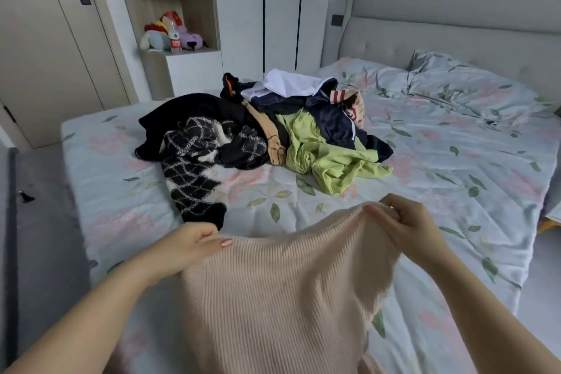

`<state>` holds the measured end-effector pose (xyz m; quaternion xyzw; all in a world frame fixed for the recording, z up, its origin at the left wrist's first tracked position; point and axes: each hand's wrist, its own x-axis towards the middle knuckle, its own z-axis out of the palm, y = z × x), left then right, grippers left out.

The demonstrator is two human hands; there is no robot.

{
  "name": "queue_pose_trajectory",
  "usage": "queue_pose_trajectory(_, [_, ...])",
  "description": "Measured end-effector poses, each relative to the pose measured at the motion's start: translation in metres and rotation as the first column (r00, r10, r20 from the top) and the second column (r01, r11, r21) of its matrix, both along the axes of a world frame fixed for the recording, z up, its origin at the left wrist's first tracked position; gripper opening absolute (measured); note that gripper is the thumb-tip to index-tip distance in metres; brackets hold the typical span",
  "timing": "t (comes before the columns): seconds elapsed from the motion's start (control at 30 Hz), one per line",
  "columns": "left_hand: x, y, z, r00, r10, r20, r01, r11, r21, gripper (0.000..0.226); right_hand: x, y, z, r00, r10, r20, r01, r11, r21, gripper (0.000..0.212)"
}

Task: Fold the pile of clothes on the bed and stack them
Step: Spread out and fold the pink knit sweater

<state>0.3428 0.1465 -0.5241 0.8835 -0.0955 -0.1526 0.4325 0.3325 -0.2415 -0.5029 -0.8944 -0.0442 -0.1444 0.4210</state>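
She has the pink sweater [273, 297] up off the bed [455, 179], on the near side of the pile [258, 127] and well apart from it. The left hand [194, 244] is curled over one end of its upper edge with the thumb laid flat on top. The right hand [403, 222] pinches the other end, fingers bunched tight on the knit.

I'd say she is spreading it out ahead of the first fold. To do that well, the hands want to move wider apart so the edge pulls straight, since it sags between them now. Then lay it flat on the open sheet short of the pile, clear of the checked knit [194, 179] trailing from the pile's near edge. Ribbed knit stretches, so ease it down, don't tug. Whether a sleeve is caught underneath, I can't tell.
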Motion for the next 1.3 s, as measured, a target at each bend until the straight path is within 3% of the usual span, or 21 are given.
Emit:
queue_pose_trajectory(0.13, [0.068,0.014,0.075,0.968,0.058,0.245,-0.086,0.991,0.103,0.053,0.063,-0.012,0.073,0.994,-0.007,0.11,0.024,0.988,-0.154,0.038])
queue_pose_trajectory(0.3, [0.157,0.01,0.186,0.85,0.118,0.514,-0.222,0.964,0.146,0.045,0.144,-0.017,0.186,0.953,-0.037,0.299,0.125,0.952,-0.278,0.042])
queue_pose_trajectory(0.43, [0.199,0.005,0.295,0.626,0.232,0.744,-0.367,0.93,0.019,0.03,0.186,-0.019,0.291,0.88,-0.091,0.465,0.271,0.902,-0.336,0.033])
queue_pose_trajectory(0.57, [0.208,0.009,0.402,0.34,0.278,0.898,-0.471,0.877,-0.094,0.039,0.188,-0.026,0.393,0.714,-0.137,0.686,0.426,0.864,-0.27,0.033])
queue_pose_trajectory(0.67, [0.196,0.02,0.435,0.251,0.243,0.937,-0.499,0.862,-0.09,0.038,0.174,-0.028,0.428,0.645,-0.125,0.754,0.476,0.837,-0.269,0.039])
queue_pose_trajectory(0.73, [0.185,0.029,0.428,0.27,0.228,0.936,-0.509,0.858,-0.062,0.042,0.162,-0.025,0.423,0.68,-0.127,0.722,0.474,0.828,-0.301,0.049])
queue_pose_trajectory(0.83, [0.162,0.036,0.375,0.441,0.234,0.867,-0.427,0.904,-0.026,0.043,0.139,-0.02,0.375,0.795,-0.111,0.596,0.392,0.844,-0.365,0.052])
queue_pose_trajectory(0.97, [0.12,0.032,0.243,0.663,0.237,0.711,-0.306,0.951,-0.032,0.043,0.102,-0.011,0.253,0.94,-0.055,0.338,0.197,0.895,-0.4,0.045])
queue_pose_trajectory(1.03, [0.092,0.028,0.167,0.779,0.159,0.607,-0.243,0.968,0.059,0.046,0.079,-0.004,0.182,0.987,-0.025,0.157,0.082,0.926,-0.369,0.043])
queue_pose_trajectory(1.17, [0.035,0.029,0.031,0.947,-0.027,0.321,-0.056,0.967,0.247,0.037,0.023,0.01,0.056,0.986,0.08,-0.144,-0.126,0.93,-0.346,0.044])
queue_pose_trajectory(1.3, [-0.013,0.036,-0.047,0.962,-0.186,0.202,0.064,0.868,0.493,0.026,-0.027,0.021,-0.026,0.893,0.222,-0.391,-0.393,0.809,-0.438,0.033])
